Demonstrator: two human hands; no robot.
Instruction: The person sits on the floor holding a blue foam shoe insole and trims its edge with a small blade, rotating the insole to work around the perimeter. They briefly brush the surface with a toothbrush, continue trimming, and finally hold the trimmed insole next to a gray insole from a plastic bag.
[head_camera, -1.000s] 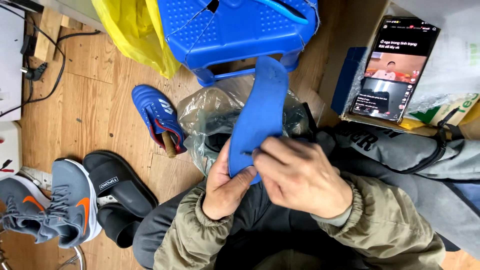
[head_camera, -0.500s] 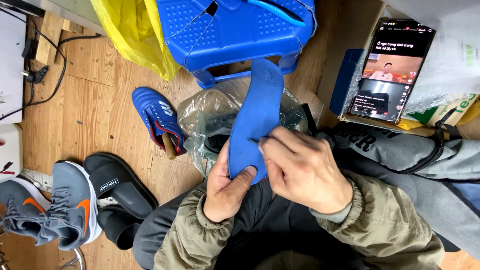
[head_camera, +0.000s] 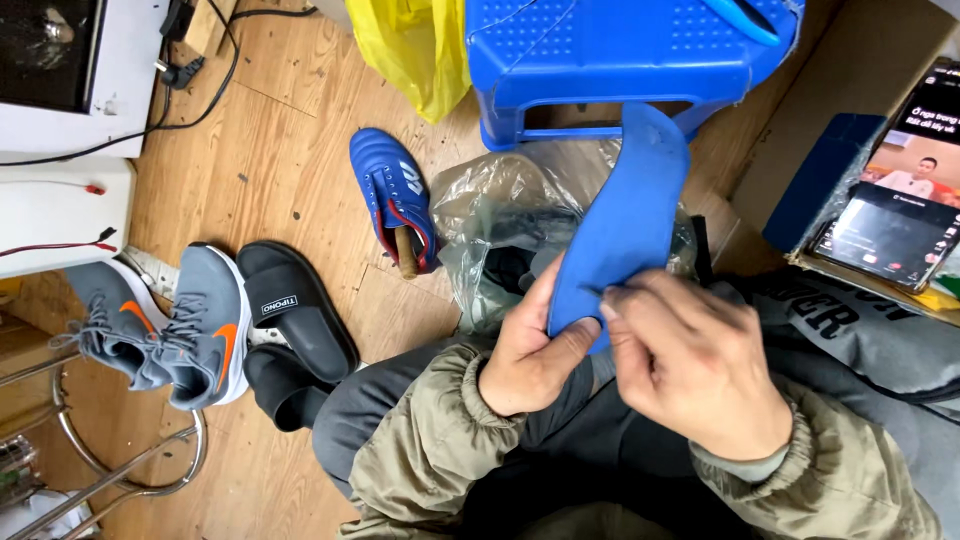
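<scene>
A blue shoe insole (head_camera: 630, 215) stands upright over my lap, its toe end pointing away from me. My left hand (head_camera: 535, 350) grips its lower end, thumb pressed across the heel. My right hand (head_camera: 690, 365) pinches the same heel edge with fingertips from the right. Behind the insole lies a crumpled clear plastic bag (head_camera: 490, 220) with something dark inside. A blue sports shoe (head_camera: 392, 195) lies on the wooden floor to the left of the bag.
A blue plastic stool (head_camera: 620, 55) and a yellow bag (head_camera: 405, 45) stand ahead. Grey sneakers (head_camera: 170, 320) and black slides (head_camera: 295, 310) sit on the floor at left, by a white appliance (head_camera: 60, 120). A lit phone (head_camera: 895, 215) rests in a cardboard box at right.
The insole has stayed in both hands and tilted slightly. My right fingers have shifted along its heel edge. The view has moved closer.
</scene>
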